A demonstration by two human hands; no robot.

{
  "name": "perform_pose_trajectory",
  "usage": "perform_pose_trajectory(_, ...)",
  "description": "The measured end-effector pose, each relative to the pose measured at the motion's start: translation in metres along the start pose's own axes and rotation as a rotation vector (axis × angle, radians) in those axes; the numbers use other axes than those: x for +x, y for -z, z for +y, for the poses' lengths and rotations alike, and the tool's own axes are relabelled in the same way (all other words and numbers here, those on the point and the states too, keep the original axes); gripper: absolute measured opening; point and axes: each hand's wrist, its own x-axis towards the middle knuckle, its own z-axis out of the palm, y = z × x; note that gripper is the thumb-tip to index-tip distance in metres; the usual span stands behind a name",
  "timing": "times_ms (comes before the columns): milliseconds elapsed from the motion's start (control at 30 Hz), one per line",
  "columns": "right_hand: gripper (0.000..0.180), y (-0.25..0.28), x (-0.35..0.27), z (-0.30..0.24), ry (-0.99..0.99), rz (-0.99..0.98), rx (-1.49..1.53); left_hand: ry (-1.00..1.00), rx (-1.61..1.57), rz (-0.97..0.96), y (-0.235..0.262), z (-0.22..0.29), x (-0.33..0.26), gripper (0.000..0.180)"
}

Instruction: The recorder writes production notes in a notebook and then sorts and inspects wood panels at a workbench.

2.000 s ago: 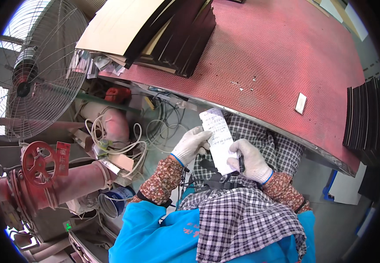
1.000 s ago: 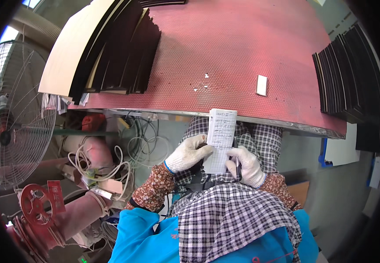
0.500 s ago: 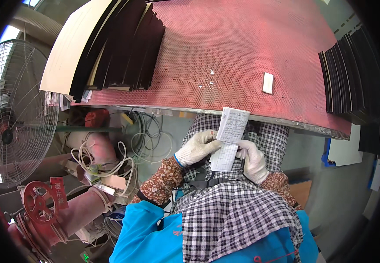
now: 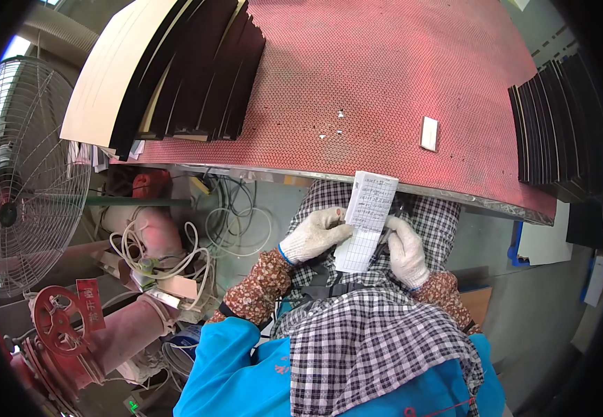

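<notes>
- Red counter [image 4: 385, 76] across the top of the head view; dark panel stack [image 4: 208, 83] at left, second panel stack [image 4: 558, 132] at right, small white block [image 4: 429, 133] between.
- Left hand [image 4: 315, 235], white-gloved: thumb and fingers pinching the left edge of a gridded, handwritten notepad [image 4: 371, 205].
- Right hand [image 4: 407, 256], likewise gloved: fingers curled beside the notepad's right edge; cannot tell whether it grips anything.
- Notepad tilted slightly right, over the checked cloth [image 4: 437, 226], its top overlapping the counter's near edge.
- Forearms angle inward from below, flowered sleeves [image 4: 258, 286] on both.
</notes>
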Motion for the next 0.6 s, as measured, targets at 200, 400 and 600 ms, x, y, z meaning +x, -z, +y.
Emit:
perform_pose_trajectory(200, 0.031, 0.005, 0.004, -0.008, -0.239, 0.011, 0.118, 0.019, -0.017, -0.012, 0.003, -0.003, 0.001, 0.034)
perform_pose_trajectory(400, 0.029, 0.006, 0.009, -0.012, -0.446, 0.004, 0.163, 0.019, -0.030, -0.008, 0.005, -0.005, 0.000, 0.033)
perform_pose_trajectory(600, 0.027, 0.002, 0.009, -0.001, -0.284, -0.081, 0.000, -0.004, -0.002, -0.025, 0.005, -0.003, 0.001, 0.035)
